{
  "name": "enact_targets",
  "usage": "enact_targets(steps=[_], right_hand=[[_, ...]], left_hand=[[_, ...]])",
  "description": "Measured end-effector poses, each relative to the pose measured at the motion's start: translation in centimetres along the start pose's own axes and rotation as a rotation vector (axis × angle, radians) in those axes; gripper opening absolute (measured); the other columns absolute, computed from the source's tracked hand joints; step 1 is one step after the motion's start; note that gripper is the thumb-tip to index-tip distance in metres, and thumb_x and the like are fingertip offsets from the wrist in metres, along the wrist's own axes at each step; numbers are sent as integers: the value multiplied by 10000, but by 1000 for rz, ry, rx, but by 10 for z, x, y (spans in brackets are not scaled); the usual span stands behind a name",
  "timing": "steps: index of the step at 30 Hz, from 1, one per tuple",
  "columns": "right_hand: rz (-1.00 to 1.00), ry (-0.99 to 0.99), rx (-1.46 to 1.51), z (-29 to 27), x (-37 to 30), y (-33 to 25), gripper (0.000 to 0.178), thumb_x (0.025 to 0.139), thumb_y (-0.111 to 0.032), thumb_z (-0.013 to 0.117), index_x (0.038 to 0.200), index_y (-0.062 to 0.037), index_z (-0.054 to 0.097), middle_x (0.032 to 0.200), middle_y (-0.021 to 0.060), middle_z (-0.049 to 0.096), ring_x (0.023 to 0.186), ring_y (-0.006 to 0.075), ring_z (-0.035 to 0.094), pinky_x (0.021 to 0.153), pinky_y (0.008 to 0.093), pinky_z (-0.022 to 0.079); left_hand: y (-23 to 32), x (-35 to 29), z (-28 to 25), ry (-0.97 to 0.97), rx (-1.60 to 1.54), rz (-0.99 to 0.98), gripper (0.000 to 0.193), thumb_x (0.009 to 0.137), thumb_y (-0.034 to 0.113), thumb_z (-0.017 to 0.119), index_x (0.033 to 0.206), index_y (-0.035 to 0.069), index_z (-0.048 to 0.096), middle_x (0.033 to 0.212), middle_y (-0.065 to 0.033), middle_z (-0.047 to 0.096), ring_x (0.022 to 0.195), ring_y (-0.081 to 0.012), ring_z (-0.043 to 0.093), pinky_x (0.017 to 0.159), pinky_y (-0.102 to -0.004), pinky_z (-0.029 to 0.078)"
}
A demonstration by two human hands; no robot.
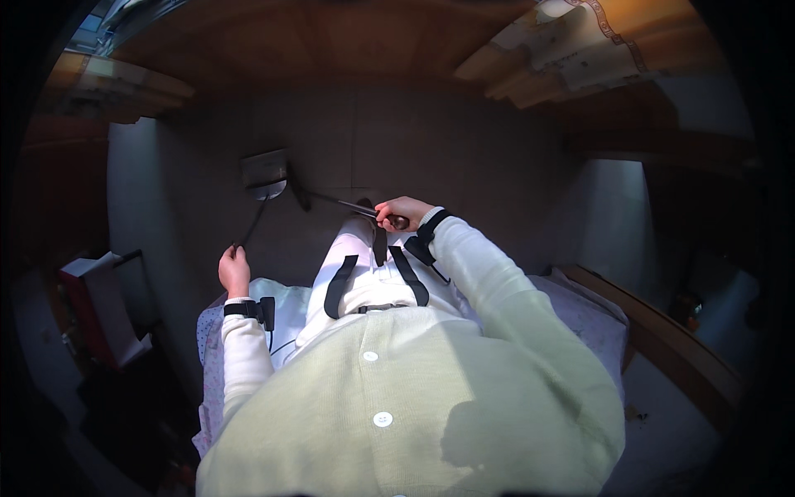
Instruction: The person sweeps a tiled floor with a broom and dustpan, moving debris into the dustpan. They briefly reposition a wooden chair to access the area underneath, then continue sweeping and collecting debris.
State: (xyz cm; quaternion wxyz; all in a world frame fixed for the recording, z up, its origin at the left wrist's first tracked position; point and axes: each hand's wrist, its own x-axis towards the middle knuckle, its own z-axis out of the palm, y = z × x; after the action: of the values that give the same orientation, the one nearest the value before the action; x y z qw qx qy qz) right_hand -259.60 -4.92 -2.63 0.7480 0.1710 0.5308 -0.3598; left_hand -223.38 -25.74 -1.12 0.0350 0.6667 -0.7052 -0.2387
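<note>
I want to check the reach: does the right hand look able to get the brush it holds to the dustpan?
Probably yes. The right hand grips the brush, whose dark end looks close beside the dustpan, with nothing visible standing between them; blur hides whether they touch.

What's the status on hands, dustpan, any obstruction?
Left hand gripping dustpan handle. Right hand gripping brush handle. Blurred brush head beside dustpan, contact unclear. Nothing obviously blocking.

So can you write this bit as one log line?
left hand: holds long-handled dustpan | right hand: grips broom | broom head: just right of dustpan
</note>
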Motion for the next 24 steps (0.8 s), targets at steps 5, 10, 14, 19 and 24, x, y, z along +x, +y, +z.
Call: enact_targets(steps=[5, 10, 14, 19, 24], right_hand=[[37, 21, 164, -46, -13, 1, 350, 832, 61, 540, 1162, -25, 459, 759, 122, 571, 516, 87, 498, 454, 175, 465], [-62, 227, 413, -121, -92, 17, 300, 866, 25, 526, 1154, -49, 487, 780, 141, 574, 505, 78, 485, 433, 152, 448], [-109, 402, 559, -157, -155, 43, 256, 849, 21, 555, 1086, -65, 510, 784, 149, 574, 506, 65, 479, 440, 144, 443], [-296, 425, 550, -164, -182, 67, 323, 814, 79, 539, 1094, -39, 430, 706, 115, 510, 511, 118, 472, 419, 202, 393], [-371, 297, 530, -202, -196, 59, 180, 833, 47, 537, 982, -23, 465, 684, 85, 508, 511, 91, 471, 425, 188, 402]], left_hand=[[-7, 3, 2, -49, -21, -29, 361, 856, 304, 573, 1052, 11, 651, 942, -157, 680, 876, -307, 652, 766, -354, 483], [-2, 11, 17, -124, -61, -50, 369, 860, 306, 582, 1061, 4, 648, 950, -144, 685, 877, -278, 655, 773, -338, 479], [16, 15, 31, -180, -27, -8, 351, 859, 303, 590, 1063, 24, 654, 945, -127, 689, 870, -264, 656, 777, -329, 479], [57, 11, 54, -249, -32, 83, 326, 855, 288, 600, 1044, 29, 659, 926, -122, 691, 847, -255, 660, 761, -329, 486], [118, -20, 84, -282, 9, 104, 312, 855, 270, 614, 1032, 16, 659, 912, -122, 693, 831, -245, 661, 750, -310, 488]])
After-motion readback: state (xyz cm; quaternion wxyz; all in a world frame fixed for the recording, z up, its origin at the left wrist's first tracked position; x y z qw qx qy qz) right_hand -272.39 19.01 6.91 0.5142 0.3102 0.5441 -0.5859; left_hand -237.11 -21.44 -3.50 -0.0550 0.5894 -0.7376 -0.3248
